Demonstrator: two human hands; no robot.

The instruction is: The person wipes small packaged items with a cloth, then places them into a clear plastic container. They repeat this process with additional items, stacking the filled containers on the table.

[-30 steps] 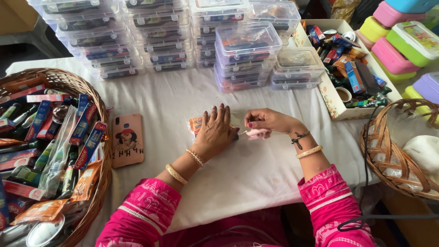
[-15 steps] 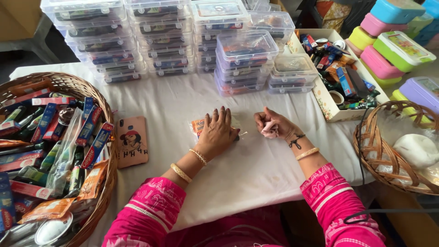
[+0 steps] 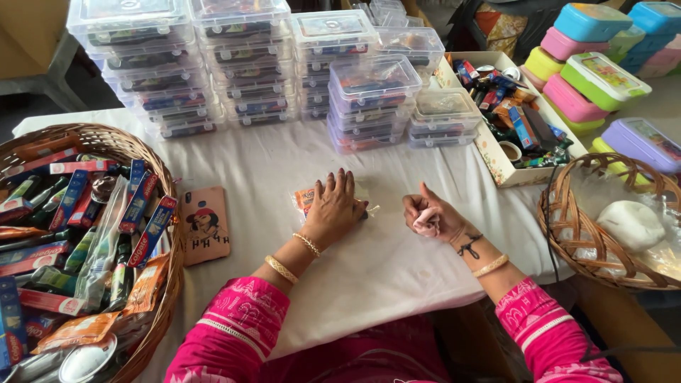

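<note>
On the white tablecloth (image 3: 397, 262), the left hand (image 3: 333, 209) lies spread flat over an orange sachet packet (image 3: 305, 201), pinning it, while the right hand (image 3: 429, 216) is curled around something small and pinkish (image 3: 425, 221); the packet looks light, thin and slippery, best pinched at its exposed edge.

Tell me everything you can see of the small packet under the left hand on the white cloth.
The small packet lies flat on the white cloth, near the middle of the table. Only its left end shows: orange with some white, inside what looks like clear, glossy plastic wrap. The left hand rests palm down over the rest, fingers spread, pressing it to the cloth. A thin pale strip pokes out at the hand's right side; what it is cannot be told. The right hand is apart from it, closed around something pink.
</note>
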